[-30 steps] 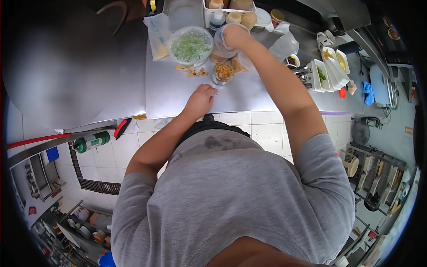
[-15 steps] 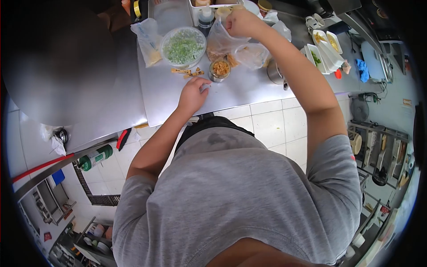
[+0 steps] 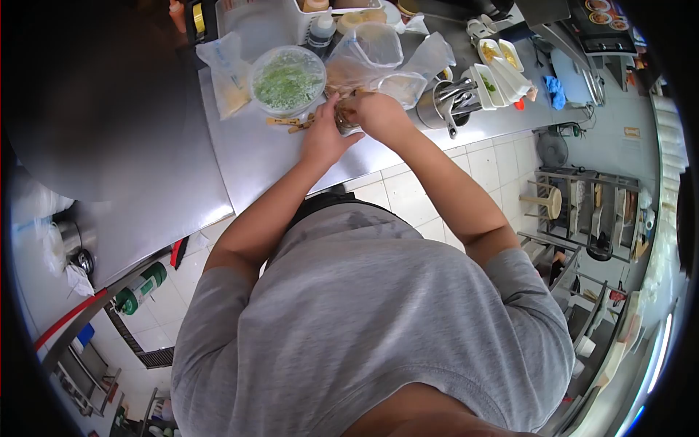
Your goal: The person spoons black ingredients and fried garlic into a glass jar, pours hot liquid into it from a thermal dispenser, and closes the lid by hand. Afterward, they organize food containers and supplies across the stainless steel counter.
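Observation:
A small jar (image 3: 344, 125) of golden-brown crumbly food stands near the middle of the steel counter, mostly covered by my hands. My left hand (image 3: 322, 138) is curled round its left side. Over its mouth, my right hand (image 3: 380, 116) has its fingers bent down and drawn together; what they pinch, if anything, is hidden. Just left of the jar lie wooden clothes pegs (image 3: 282, 121). Behind them is a round clear tub (image 3: 288, 80) of chopped greens. An open clear plastic bag (image 3: 357, 62) with brownish contents sits right behind the jar.
To the right stands a metal pot (image 3: 435, 109) with several utensil handles sticking out. Beyond it are white trays (image 3: 502, 81) with food portions. A bag of pale food (image 3: 227, 76) lies left of the tub. Sauce bottles (image 3: 320, 33) stand at the back.
My right hand has come down from the plastic bag to the jar's mouth. My left hand has moved from the counter beside the jar to its side.

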Available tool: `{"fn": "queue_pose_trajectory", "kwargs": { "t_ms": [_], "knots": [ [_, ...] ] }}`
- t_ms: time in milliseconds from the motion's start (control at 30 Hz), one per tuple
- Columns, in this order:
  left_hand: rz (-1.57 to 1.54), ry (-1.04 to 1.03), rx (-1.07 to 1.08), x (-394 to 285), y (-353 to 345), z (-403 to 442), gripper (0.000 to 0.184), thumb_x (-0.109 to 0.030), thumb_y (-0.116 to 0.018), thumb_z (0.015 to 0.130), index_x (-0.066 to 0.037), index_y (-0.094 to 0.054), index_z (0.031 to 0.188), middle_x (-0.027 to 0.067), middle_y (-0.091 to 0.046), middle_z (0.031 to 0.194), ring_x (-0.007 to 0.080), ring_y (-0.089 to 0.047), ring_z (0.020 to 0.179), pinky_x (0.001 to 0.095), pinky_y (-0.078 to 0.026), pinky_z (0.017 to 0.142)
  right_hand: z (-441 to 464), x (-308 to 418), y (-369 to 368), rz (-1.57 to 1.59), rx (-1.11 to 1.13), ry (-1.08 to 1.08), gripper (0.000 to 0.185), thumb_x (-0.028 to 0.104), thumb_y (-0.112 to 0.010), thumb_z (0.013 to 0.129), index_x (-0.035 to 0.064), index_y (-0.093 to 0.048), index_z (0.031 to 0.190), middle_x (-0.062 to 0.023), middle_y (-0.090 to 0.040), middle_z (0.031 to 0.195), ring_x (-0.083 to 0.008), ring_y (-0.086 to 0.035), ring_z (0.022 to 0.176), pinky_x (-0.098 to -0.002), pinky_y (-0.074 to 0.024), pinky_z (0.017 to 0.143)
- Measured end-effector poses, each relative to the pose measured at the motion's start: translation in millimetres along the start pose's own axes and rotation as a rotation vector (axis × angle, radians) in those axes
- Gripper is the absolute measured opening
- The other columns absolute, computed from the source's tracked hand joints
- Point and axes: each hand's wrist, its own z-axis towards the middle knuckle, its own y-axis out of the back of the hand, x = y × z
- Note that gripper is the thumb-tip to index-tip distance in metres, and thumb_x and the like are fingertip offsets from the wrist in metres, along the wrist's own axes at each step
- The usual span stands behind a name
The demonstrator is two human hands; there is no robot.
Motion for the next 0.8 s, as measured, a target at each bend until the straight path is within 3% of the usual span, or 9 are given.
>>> {"fn": "queue_pose_trajectory", "kwargs": {
  "t_ms": [133,233,333,433,533,633,800],
  "knots": [
    [0.05,0.004,0.056,-4,-4,12,0.089,-0.032,-0.085,0.064,-0.005,-0.04,0.136,0.0204,-0.053,0.125,0.0364,-0.055,0.112,0.0413,-0.047,0.094,-13,4,9,-0.079,-0.089,-0.018,0.023,0.009,-0.059,0.077,0.0151,-0.069,0.098,-0.0128,-0.066,0.098,-0.032,-0.063,0.088,-0.043,-0.0504,0.073],
    [0.06,-0.009,0.069,-1,-6,11,0.087,-0.031,-0.085,0.064,-0.004,-0.042,0.135,0.0211,-0.056,0.121,0.0369,-0.056,0.112,0.0411,-0.048,0.093,-22,-2,8,-0.033,-0.139,0.016,0.03,0.007,-0.06,0.076,0.0128,-0.067,0.104,-0.0126,-0.065,0.103,-0.0324,-0.062,0.093,-0.042,-0.0505,0.076],
    [0.08,-0.062,0.035,-4,-12,0,0.085,-0.029,-0.084,0.064,-0.002,-0.043,0.133,0.02,-0.056,0.122,0.0366,-0.056,0.112,0.0409,-0.048,0.093,-40,-2,11,0.062,-0.36,0.078,0.03,0.005,-0.063,0.076,0.0089,-0.066,0.105,-0.0131,-0.064,0.104,-0.033,-0.061,0.095,-0.0413,-0.0503,0.08],
    [-0.078,0.002,0.027,-2,-25,-4,0.079,-0.022,-0.08,0.068,-0.001,-0.043,0.134,0.0195,-0.055,0.123,0.0378,-0.055,0.113,0.0413,-0.047,0.094,-58,-10,18,0.258,-0.417,0.103,0.028,0.006,-0.067,0.076,0.0066,-0.066,0.105,-0.0141,-0.064,0.103,-0.034,-0.061,0.095,-0.0414,-0.0499,0.083],
    [0.349,0.021,-0.056,-4,-5,-17,0.064,-0.015,-0.072,0.075,-0.004,-0.047,0.133,0.019,-0.055,0.121,0.0372,-0.056,0.11,0.0419,-0.049,0.091,-70,-25,17,0.345,-0.401,0.105,0.03,0.006,-0.068,0.077,0.0056,-0.065,0.107,-0.0146,-0.064,0.103,-0.0345,-0.06,0.095,-0.0414,-0.049,0.084],
    [0.518,0.139,-0.079,14,16,-30,0.041,-0.011,-0.065,0.08,-0.009,-0.06,0.121,0.0152,-0.057,0.115,0.0344,-0.06,0.101,0.042,-0.051,0.086,-67,-26,8,0.507,-0.326,0.152,0.028,0.007,-0.066,0.08,0.0051,-0.064,0.107,-0.015,-0.064,0.101,-0.0346,-0.06,0.095,-0.0416,-0.0489,0.084],
    [0.573,0.14,-0.154,42,45,-45,0.02,-0.012,-0.063,0.083,-0.012,-0.068,0.102,0.0106,-0.057,0.105,0.0314,-0.062,0.09,0.0415,-0.052,0.079,-31,16,-31,0.293,-0.183,0.33,0.021,0.003,-0.057,0.078,-0.0043,-0.064,0.096,-0.0192,-0.062,0.097,-0.0341,-0.06,0.094,-0.0408,-0.0507,0.081]
  ]
}}
